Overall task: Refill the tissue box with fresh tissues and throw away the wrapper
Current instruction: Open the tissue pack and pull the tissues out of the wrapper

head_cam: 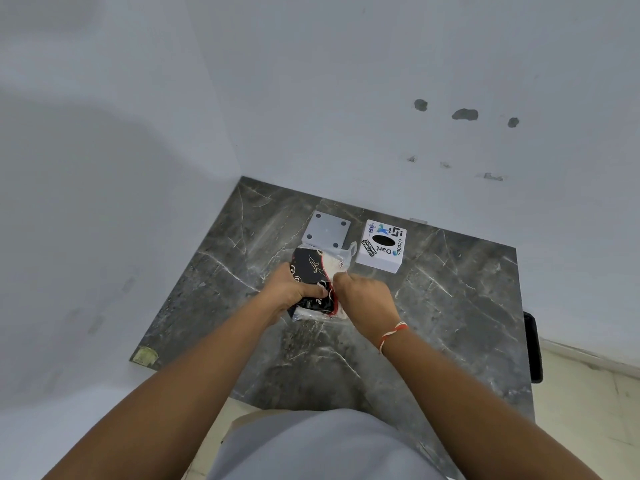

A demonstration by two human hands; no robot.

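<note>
From my feed, much of the tissue pack [313,271] is covered: my left hand [289,292] hides its near left side and my right hand [363,299] its right edge, so I cannot make out whether the wrapper is torn open there. The clear plastic at the pack's far end [341,252] is crumpled and hard to read, and pale tissue shows beside the black printed wrap. My fingertips on both hands are tucked out of sight.

My left grip is closed around the pack, thumb across its top, pressing it on the dark marble table [450,306]. My right grip is a closed fist pinching the pack's right edge, wrist bent down, a red and white thread [391,336] around it. Both forearms reach forward and converge.

The white tissue box [381,251], stickered, with its oval slot facing up, stands just beyond and right of the pack. A grey square plate [327,230] with four dark dots lies left of the box, touching the plastic.
</note>
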